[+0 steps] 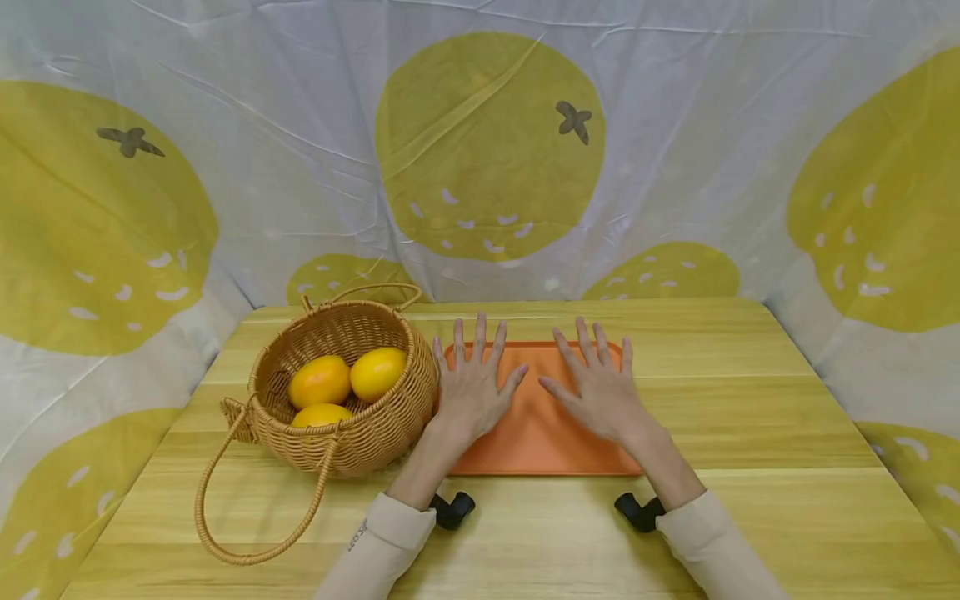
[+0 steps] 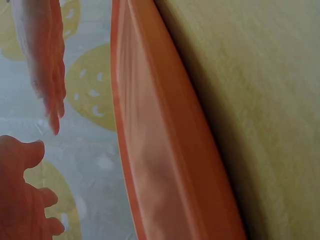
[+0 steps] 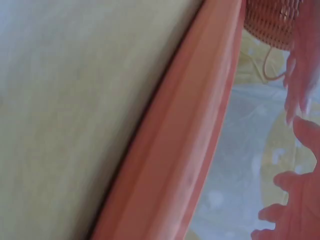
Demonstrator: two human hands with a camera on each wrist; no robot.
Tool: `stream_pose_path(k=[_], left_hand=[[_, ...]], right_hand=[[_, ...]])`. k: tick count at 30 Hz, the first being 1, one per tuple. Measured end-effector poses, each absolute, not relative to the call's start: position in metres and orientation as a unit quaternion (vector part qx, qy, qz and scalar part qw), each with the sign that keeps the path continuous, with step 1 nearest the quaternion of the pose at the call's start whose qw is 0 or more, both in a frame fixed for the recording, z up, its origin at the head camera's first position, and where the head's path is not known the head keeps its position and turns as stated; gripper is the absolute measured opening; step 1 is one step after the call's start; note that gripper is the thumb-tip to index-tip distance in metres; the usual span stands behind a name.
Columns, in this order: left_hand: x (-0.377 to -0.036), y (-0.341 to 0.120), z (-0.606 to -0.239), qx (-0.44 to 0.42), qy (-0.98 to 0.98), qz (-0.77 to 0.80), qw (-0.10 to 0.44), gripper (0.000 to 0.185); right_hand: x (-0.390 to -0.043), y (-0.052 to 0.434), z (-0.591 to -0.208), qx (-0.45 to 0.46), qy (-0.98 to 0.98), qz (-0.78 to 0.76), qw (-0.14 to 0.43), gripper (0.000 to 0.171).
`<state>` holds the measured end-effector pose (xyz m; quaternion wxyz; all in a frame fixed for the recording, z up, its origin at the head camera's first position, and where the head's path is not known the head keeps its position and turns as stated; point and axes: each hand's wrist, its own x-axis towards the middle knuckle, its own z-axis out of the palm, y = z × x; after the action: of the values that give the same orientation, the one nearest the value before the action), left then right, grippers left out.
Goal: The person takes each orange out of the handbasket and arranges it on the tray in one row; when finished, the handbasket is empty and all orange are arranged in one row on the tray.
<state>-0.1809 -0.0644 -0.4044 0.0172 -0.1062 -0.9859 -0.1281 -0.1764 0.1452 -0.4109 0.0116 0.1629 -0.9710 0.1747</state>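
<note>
In the head view, an orange tray (image 1: 547, 454) lies on the wooden table. Over its left part hovers my left hand (image 1: 472, 396), palm down with fingers spread. My right hand (image 1: 603, 396) is spread the same way over the right part. Both wrist views show a gap between the hands and the tray (image 2: 150, 110), and neither hand holds anything. Just left of my left hand stands a round wicker basket (image 1: 367, 446). Inside it are three yellow-orange fruits that look like mangoes (image 1: 320, 382); the basket's front rim partly hides the nearest one.
One looped basket handle (image 1: 217, 550) hangs down to the front left, and the other (image 1: 375, 287) lies toward the back. Black curved pieces (image 1: 453, 510) show by both wrists. A white cloth (image 1: 675, 150) with yellow fruit prints surrounds the wooden table (image 1: 750, 517).
</note>
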Motion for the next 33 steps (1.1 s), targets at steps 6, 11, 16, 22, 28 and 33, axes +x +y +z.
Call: stream_pose_path(k=[6,11,16,22,28,33], left_hand=[[-0.178,-0.068,-0.396,-0.116,-0.984,-0.134,0.020,0.076],[-0.173,-0.072,-0.384,-0.136,-0.980,-0.146,0.027,0.077],[-0.162,-0.075,-0.372,-0.165,-0.974,-0.150,0.040,0.077],[-0.144,-0.084,-0.357,-0.181,-0.970,-0.156,0.046,0.075],[-0.123,-0.107,-0.338,-0.190,-0.963,-0.176,0.067,0.076],[-0.105,-0.134,-0.318,-0.196,-0.961,-0.185,0.064,0.077]], right_hand=[[-0.178,0.163,-0.407,0.159,-0.966,0.204,-0.023,0.082],[-0.181,0.186,-0.405,0.151,-0.963,0.217,-0.053,0.082],[-0.183,0.211,-0.408,0.152,-0.946,0.265,-0.105,0.081],[-0.185,0.230,-0.419,0.142,-0.929,0.294,-0.173,0.084],[-0.188,0.241,-0.427,0.137,-0.929,0.279,-0.201,0.086],[-0.187,0.245,-0.428,0.153,-0.926,0.270,-0.213,0.082]])
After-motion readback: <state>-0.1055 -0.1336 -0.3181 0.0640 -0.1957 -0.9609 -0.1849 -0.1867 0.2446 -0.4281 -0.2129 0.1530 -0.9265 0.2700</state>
